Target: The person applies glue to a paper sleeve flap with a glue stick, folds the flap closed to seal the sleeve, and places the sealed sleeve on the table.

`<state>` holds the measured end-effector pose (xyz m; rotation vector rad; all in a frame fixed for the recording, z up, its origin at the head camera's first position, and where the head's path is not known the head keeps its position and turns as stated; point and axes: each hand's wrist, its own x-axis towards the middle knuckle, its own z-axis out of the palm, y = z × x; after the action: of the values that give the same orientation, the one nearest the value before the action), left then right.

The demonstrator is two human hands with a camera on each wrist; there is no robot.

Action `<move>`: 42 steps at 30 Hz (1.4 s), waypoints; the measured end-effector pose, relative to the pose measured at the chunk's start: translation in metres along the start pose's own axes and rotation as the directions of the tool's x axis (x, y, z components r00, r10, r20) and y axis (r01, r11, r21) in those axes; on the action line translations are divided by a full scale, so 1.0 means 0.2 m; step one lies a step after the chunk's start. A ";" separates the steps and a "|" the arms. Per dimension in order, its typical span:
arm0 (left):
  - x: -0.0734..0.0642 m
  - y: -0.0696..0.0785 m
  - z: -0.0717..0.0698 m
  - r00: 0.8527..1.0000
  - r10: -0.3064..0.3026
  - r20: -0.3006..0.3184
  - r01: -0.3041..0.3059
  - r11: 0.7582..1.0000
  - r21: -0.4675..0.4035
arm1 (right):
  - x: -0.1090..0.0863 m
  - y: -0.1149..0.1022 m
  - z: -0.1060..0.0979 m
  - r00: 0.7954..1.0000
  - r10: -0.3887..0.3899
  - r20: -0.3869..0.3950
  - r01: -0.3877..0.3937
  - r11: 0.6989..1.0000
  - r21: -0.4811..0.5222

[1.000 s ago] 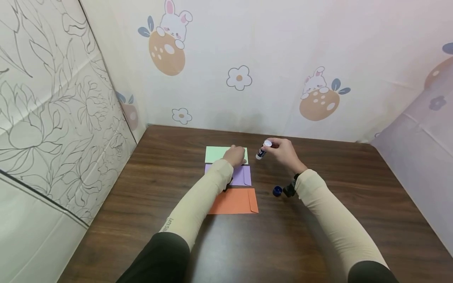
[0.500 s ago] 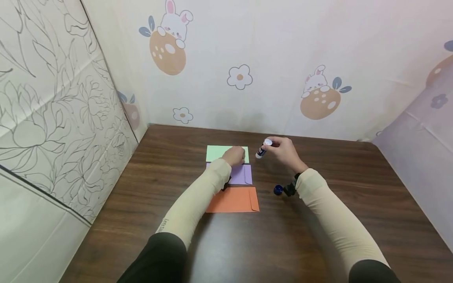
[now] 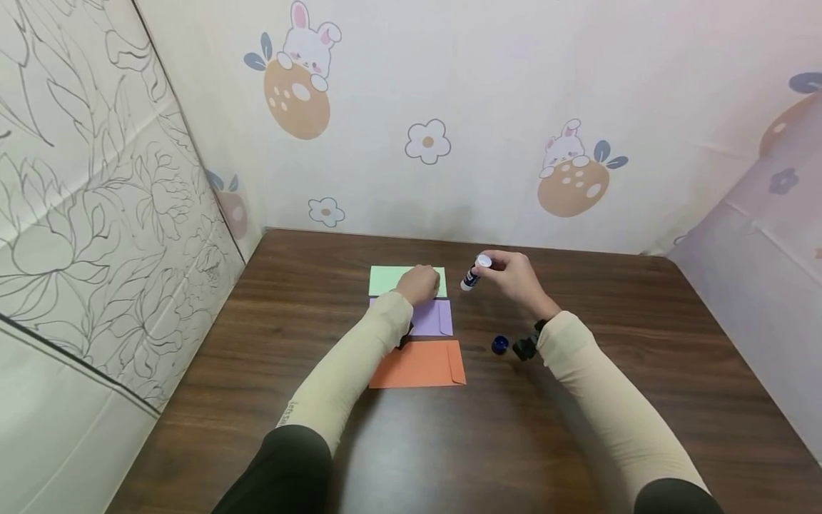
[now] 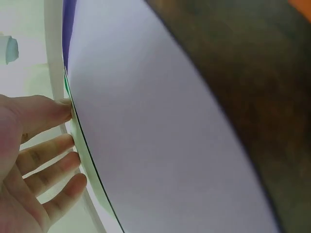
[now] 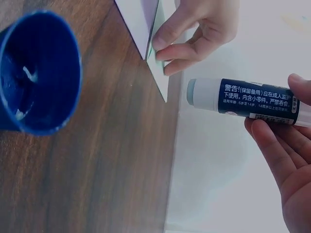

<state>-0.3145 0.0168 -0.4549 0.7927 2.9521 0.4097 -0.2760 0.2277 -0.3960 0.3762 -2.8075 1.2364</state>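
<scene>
My left hand (image 3: 419,284) reaches over the green envelope (image 3: 383,280), its fingertips touching the paper near the right end. In the left wrist view its fingers (image 4: 51,160) are loosely bent against the green edge. To the right, my right hand (image 3: 519,280) holds an uncapped glue stick (image 3: 472,277) between thumb and fingers, tilted with its pale tip down to the left. The right wrist view shows that glue stick (image 5: 257,99) apart from the envelope. A purple envelope (image 3: 432,320) lies just nearer than the green one, partly under the left wrist.
An orange envelope (image 3: 417,365) lies nearest in the column, its flap at the right. The blue glue stick cap (image 3: 500,345) stands on the brown table (image 3: 488,442), beside the right wrist camera (image 3: 525,348). A patterned wall sheet (image 3: 475,185) rises behind the table.
The head view has shifted slightly. My left hand's fingers have drawn in a little on the green envelope. The right hand keeps the glue stick in nearly the same spot.
</scene>
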 end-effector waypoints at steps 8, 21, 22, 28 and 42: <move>-0.02 -0.01 0.01 0.999 0.039 -0.008 -0.039 0.998 0.041 | -0.05 -0.02 -0.02 1.000 -0.002 -0.030 0.003 1.000 0.031; -0.08 0.01 -0.01 0.999 0.007 -0.035 -0.005 0.998 0.070 | -0.13 -0.08 -0.02 0.999 -0.016 -0.037 0.020 0.994 0.104; -0.08 0.01 -0.01 1.000 0.002 -0.028 0.000 0.998 0.059 | -0.13 -0.09 -0.02 0.999 -0.021 -0.037 0.025 0.994 0.107; -0.12 0.01 -0.04 1.000 -0.017 -0.008 0.017 1.000 0.017 | -0.17 -0.11 -0.03 0.998 -0.047 -0.043 0.051 0.993 0.104; -0.22 0.03 -0.11 0.998 -0.054 -0.020 0.047 0.962 -0.270 | -0.24 -0.14 -0.02 0.992 -0.082 -0.100 0.094 0.987 0.130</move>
<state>-0.2772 -0.0053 -0.4327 0.6813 2.8448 0.8035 -0.2224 0.2233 -0.3802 0.4319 -2.6078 1.3895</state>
